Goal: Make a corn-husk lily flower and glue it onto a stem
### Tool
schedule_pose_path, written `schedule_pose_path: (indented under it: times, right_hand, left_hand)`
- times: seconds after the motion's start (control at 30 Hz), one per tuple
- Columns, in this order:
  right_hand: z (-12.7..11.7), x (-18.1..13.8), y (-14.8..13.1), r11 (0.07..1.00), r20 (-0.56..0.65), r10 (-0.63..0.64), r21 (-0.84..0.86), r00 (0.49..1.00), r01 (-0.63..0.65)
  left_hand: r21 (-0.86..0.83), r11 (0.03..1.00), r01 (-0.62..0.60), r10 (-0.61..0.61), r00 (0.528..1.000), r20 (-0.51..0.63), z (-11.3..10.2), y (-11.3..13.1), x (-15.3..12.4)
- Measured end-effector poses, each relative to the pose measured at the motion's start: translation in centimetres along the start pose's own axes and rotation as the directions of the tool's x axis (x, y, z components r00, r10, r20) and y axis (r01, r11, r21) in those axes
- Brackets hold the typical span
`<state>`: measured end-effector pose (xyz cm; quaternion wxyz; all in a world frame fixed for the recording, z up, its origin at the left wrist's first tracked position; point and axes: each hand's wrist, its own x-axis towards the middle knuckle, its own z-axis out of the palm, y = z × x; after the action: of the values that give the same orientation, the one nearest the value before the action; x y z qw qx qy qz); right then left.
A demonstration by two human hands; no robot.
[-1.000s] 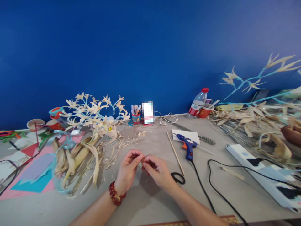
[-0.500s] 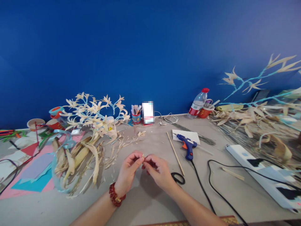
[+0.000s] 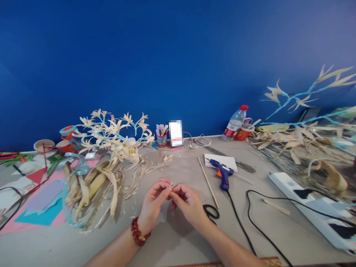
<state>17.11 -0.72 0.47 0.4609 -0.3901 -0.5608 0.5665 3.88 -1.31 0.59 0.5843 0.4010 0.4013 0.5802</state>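
Observation:
My left hand (image 3: pixel 154 198), with a red bead bracelet (image 3: pixel 139 231) at its wrist, pinches a small pale piece (image 3: pixel 171 184) between thumb and forefinger. It looks like a bit of dried corn husk, mostly hidden by the fingers. Fingertip to fingertip with it, my right hand (image 3: pixel 188 204) is closed in a pinch at the same piece. Black-handled scissors (image 3: pixel 211 212) lie partly behind my right wrist. A thin wooden stick (image 3: pixel 208 181) and a blue hot glue gun (image 3: pixel 224 173) rest farther right, the gun's nozzle over a white card (image 3: pixel 230 161).
On the left stand husk flowers (image 3: pixel 111 128) on blue stems, above loose corn husks (image 3: pixel 96 181) and coloured paper (image 3: pixel 41 213). A phone (image 3: pixel 175 133) and a cup of sticks (image 3: pixel 161 139) are at the back. A bottle (image 3: pixel 235 124), power strip (image 3: pixel 294 196) and black cables occupy the right.
Both hands stay together at nearly the same spot, their fingers shifted slightly around the small piece. A little more of its pale tip shows. The whole view has moved slightly.

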Motion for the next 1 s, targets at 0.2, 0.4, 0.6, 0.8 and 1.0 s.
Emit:
schedule_pose_path:
  times: [0.2, 0.4, 0.6, 0.8, 1.0]
  right_hand:
    - [-1.3, 0.5, 0.2, 0.999, -0.043, 0.005, -0.036, 0.999, -0.007]
    - [-2.8, 1.1, -0.6, 0.990, -0.013, -0.139, 0.018, 0.990, 0.140]
    - [-2.4, 0.8, -1.0, 0.947, 0.186, 0.061, 0.299, 0.981, -0.116]
    - [-2.7, 0.7, -1.0, 0.888, 0.272, 0.145, 0.389, 0.951, -0.246]
    - [-2.4, 0.8, -1.0, 0.910, 0.157, 0.091, 0.387, 0.983, -0.146]
  left_hand:
    - [-0.067, 0.998, 0.013, -0.016, 0.999, -0.036, -0.1, 0.3, 0.4]
    - [-0.217, 0.935, 0.280, -0.237, 0.950, 0.206, -0.4, 0.9, 0.5]
    - [-0.268, 0.848, 0.457, -0.351, 0.864, 0.362, -0.1, 1.0, 0.1]
    - [-0.218, 0.843, 0.492, -0.385, 0.834, 0.395, -0.2, 1.1, 0.0]
    - [-0.159, 0.892, 0.422, -0.359, 0.878, 0.316, -0.5, 0.8, 0.0]
